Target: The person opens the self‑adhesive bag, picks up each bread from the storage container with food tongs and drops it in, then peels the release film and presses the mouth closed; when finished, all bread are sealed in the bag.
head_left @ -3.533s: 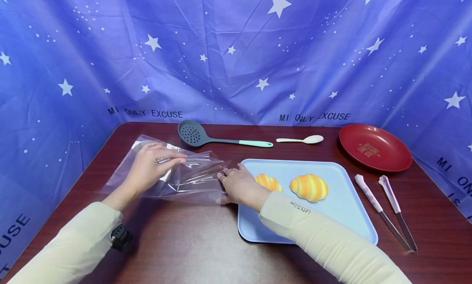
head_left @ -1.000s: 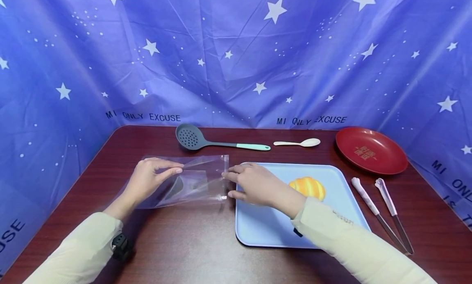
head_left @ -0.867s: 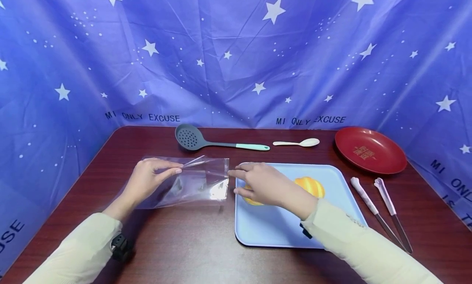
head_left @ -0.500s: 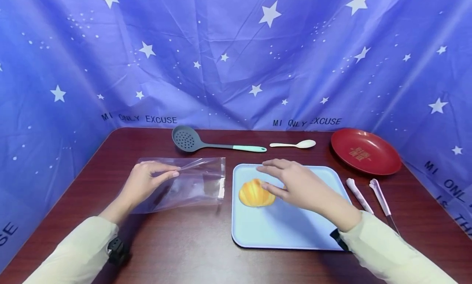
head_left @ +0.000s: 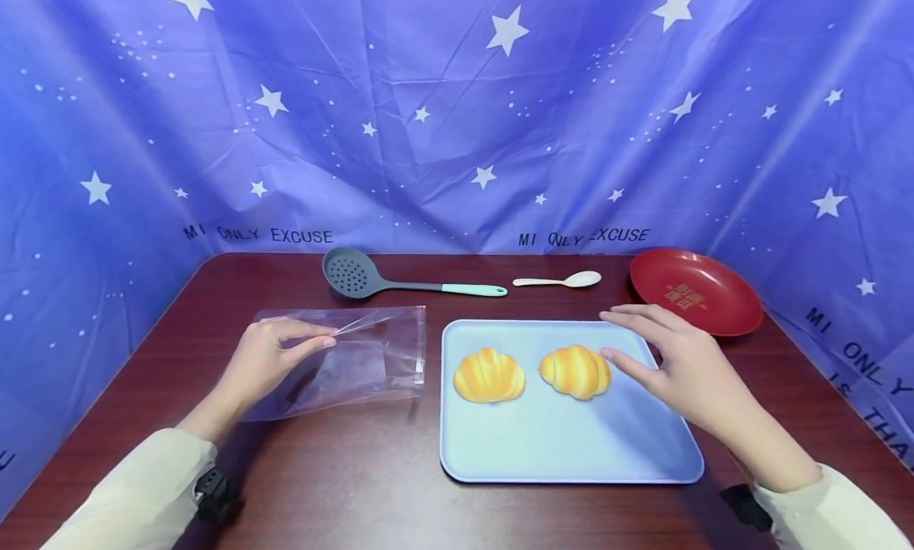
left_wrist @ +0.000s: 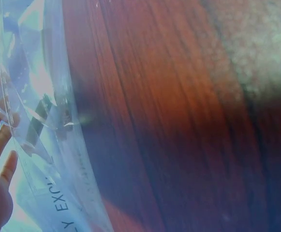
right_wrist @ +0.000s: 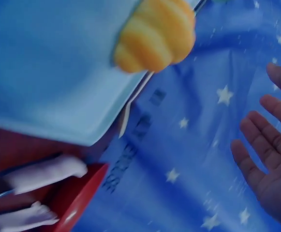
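"Starting at the left of the desk [head_left: 357, 494], what is held?"

"A fold of the clear bag [head_left: 371, 359] is pinched between thumb and fingers of the left hand [head_left: 267, 355]; the bag is spread on the desk, its straight end directed toward the left edge of the tray [head_left: 543, 447] and apart from it."

"And by the right hand [head_left: 689, 367]?"

"Nothing is gripped; it is raised at the tray's right edge, near the far right corner, with fingers parted and extended."

"What is borne by the tray?"

"Two croissant-shaped pieces: the left roll [head_left: 489, 375] is set near the far left corner, the right roll [head_left: 575, 371] toward the far right corner, a gap between. Along the desk's far edge a skimmer [head_left: 414, 286] and white spoon [head_left: 571, 281] are laid, a red plate [head_left: 693, 272] at its far right corner."
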A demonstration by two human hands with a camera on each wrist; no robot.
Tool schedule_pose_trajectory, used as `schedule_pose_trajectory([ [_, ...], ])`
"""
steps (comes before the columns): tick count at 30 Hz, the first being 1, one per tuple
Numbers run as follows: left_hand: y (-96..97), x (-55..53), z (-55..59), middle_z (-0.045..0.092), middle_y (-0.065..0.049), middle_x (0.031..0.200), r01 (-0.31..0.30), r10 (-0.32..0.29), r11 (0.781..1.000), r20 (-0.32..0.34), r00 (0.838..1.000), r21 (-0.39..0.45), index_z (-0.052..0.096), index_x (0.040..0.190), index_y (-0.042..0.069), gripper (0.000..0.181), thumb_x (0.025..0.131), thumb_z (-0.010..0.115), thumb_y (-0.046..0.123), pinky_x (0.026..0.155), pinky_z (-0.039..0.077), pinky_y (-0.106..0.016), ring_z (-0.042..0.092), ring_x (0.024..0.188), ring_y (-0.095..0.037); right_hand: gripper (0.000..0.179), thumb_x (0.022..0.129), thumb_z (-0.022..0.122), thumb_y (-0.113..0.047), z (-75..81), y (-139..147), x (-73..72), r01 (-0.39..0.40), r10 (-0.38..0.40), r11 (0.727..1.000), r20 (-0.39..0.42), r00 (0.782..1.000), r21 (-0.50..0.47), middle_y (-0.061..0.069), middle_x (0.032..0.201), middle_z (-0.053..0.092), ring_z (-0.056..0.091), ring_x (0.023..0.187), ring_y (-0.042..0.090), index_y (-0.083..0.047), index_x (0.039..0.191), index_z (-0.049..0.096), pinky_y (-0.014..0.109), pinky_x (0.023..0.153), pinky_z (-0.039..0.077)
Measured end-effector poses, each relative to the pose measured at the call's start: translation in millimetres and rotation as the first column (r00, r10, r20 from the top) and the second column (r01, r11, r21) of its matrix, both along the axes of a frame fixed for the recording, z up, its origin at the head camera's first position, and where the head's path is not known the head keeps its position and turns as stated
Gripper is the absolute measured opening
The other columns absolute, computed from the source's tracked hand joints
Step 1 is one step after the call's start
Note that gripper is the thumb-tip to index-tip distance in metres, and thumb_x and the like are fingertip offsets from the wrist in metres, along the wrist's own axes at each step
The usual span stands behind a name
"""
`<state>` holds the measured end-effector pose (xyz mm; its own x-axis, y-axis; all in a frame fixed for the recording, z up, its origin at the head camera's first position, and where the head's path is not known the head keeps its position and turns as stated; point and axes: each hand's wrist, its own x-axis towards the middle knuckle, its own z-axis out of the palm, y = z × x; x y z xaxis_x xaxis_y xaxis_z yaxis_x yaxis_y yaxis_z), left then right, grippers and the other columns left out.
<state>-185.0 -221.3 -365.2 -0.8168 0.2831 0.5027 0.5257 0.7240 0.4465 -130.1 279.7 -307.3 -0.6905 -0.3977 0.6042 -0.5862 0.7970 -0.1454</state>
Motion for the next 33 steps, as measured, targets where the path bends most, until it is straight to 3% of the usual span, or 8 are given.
schedule_pose_trajectory([
  [4, 0.2, 0.0, -0.8, 0.078, 0.007, 0.093, 0.007, -0.007, 1.000, -0.009, 1.000, -0.003, 0.083, 0.103, 0.019, 0.019, 0.084, 0.085, 0.019, 0.079, 0.057, -0.042, 0.073, 0.091, -0.019, 0.055, 0.066, 0.093, -0.012, -8.0, 22, 6.5, 0.078, -0.079, 0.996, -0.012, 0.997, -0.053, 0.005, 0.117, 0.071, 0.059, 0.075, 0.010, -0.012, 0.119, 0.075, 0.012, 0.067, 0.040],
  [7, -0.3, -0.4, -2.1, 0.078, 0.008, 0.092, 0.010, -0.010, 1.000, -0.025, 1.000, -0.006, 0.083, 0.102, 0.020, 0.019, 0.083, 0.086, 0.018, 0.078, 0.056, -0.036, 0.073, 0.090, -0.018, 0.053, 0.068, 0.092, -0.015, -13.3, 36, 11.8, 0.155, -0.155, 0.986, -0.005, 0.988, -0.064, 0.006, 0.114, 0.072, 0.050, 0.063, 0.006, -0.012, 0.117, 0.075, 0.017, 0.059, 0.038],
  [12, -0.3, -1.0, -3.5, 0.078, 0.008, 0.091, 0.017, -0.018, 1.000, -0.057, 0.998, -0.009, 0.083, 0.100, 0.020, 0.018, 0.082, 0.086, 0.016, 0.079, 0.052, -0.025, 0.074, 0.088, -0.019, 0.048, 0.077, 0.089, -0.025, -20.5, 56, 20.9, 0.295, -0.289, 0.952, 0.081, 0.954, -0.082, 0.013, 0.114, 0.070, 0.063, 0.083, 0.027, -0.009, 0.119, 0.074, 0.041, 0.072, 0.047],
  [15, 0.2, -1.5, -3.9, 0.078, 0.008, 0.090, 0.024, -0.024, 1.000, -0.067, 0.997, -0.007, 0.084, 0.099, 0.020, 0.018, 0.082, 0.086, 0.016, 0.079, 0.051, -0.022, 0.073, 0.087, -0.018, 0.049, 0.080, 0.088, -0.028, -25.3, 68, 24.6, 0.357, -0.343, 0.928, 0.134, 0.930, -0.103, 0.020, 0.116, 0.068, 0.063, 0.090, 0.038, -0.005, 0.120, 0.072, 0.057, 0.073, 0.045],
  [19, 0.7, -2.3, -3.9, 0.078, 0.009, 0.090, 0.031, -0.032, 0.999, -0.078, 0.996, -0.005, 0.084, 0.099, 0.020, 0.018, 0.081, 0.086, 0.015, 0.079, 0.050, -0.020, 0.074, 0.087, -0.017, 0.051, 0.083, 0.085, -0.031, -34.5, 86, 27.9, 0.435, -0.412, 0.896, 0.202, 0.889, -0.086, 0.029, 0.117, 0.065, 0.061, 0.091, 0.045, -0.002, 0.121, 0.070, 0.062, 0.070, 0.043],
  [24, 0.1, -1.1, -2.5, 0.078, 0.008, 0.089, 0.022, -0.023, 1.000, -0.075, 0.997, -0.015, 0.084, 0.099, 0.020, 0.018, 0.081, 0.086, 0.015, 0.078, 0.051, -0.020, 0.073, 0.086, -0.018, 0.057, 0.088, 0.078, -0.041, -42.6, 99, 28.9, 0.520, -0.489, 0.854, 0.308, 0.816, -0.022, 0.037, 0.121, 0.059, 0.056, 0.104, 0.056, 0.001, 0.125, 0.066, 0.066, 0.074, 0.042],
  [30, -0.4, -0.1, -1.9, 0.078, 0.009, 0.089, 0.016, -0.017, 1.000, -0.057, 0.998, -0.018, 0.083, 0.099, 0.020, 0.018, 0.082, 0.086, 0.017, 0.077, 0.053, -0.023, 0.073, 0.086, -0.017, 0.074, 0.094, 0.064, -0.058, -43.3, 113, 28.7, 0.590, -0.581, 0.795, 0.449, 0.679, 0.137, 0.043, 0.129, 0.050, 0.047, 0.111, 0.065, 0.005, 0.132, 0.058, 0.069, 0.069, 0.043],
  [33, -0.4, -0.1, -1.9, 0.077, 0.010, 0.089, 0.014, -0.016, 1.000, -0.064, 0.998, -0.019, 0.084, 0.098, 0.020, 0.017, 0.082, 0.086, 0.016, 0.076, 0.052, -0.023, 0.073, 0.085, -0.016, 0.080, 0.095, 0.059, -0.062, -44.1, 120, 27.2, 0.581, -0.592, 0.789, 0.502, 0.631, 0.200, 0.043, 0.129, 0.050, 0.048, 0.110, 0.065, 0.008, 0.133, 0.054, 0.068, 0.068, 0.044],
])
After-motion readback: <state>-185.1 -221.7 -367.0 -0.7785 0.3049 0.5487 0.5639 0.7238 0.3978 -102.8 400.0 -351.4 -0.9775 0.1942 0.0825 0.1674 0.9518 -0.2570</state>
